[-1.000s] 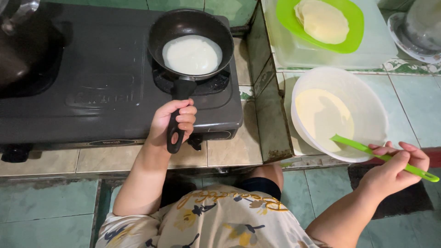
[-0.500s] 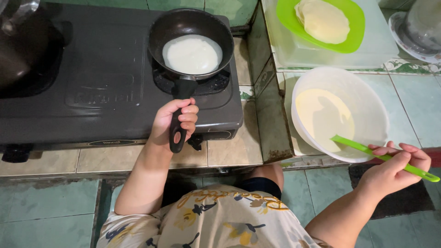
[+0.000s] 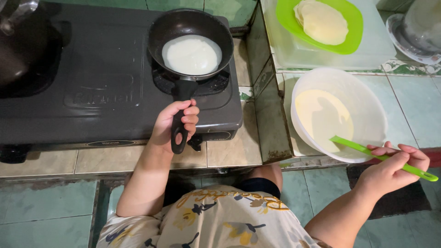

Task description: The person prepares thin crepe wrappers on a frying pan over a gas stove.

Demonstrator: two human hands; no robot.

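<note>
At the bottom edge, the person's patterned shirt [image 3: 216, 220] fills the foreground, both forearms reaching up and outward over a green tiled floor [image 3: 46, 206]. Left hand [image 3: 177, 124]: fingers curled tight around the black handle [image 3: 180, 119] of the pan [image 3: 190, 43], thumb side up, grip near the handle's end. Right hand [image 3: 395, 167]: fingers pinched around the rear part of a green ladle [image 3: 381, 158], whose far end dips over the rim into the white bowl [image 3: 367, 105]. Bowl sits on the tiled counter [image 3: 413, 105] to the right, holding pale yellow batter [image 3: 324, 117]. Pan rests on the right burner of the dark stove [image 3: 105, 82]; a round white layer of batter covers its base. Further back on the right, a green plate [image 3: 351, 27] carries a stack of thin pale crepes [image 3: 324, 20]. Far left, a dark pot [image 3: 18, 50] occupies the other burner, partly cut off by the frame.
</note>
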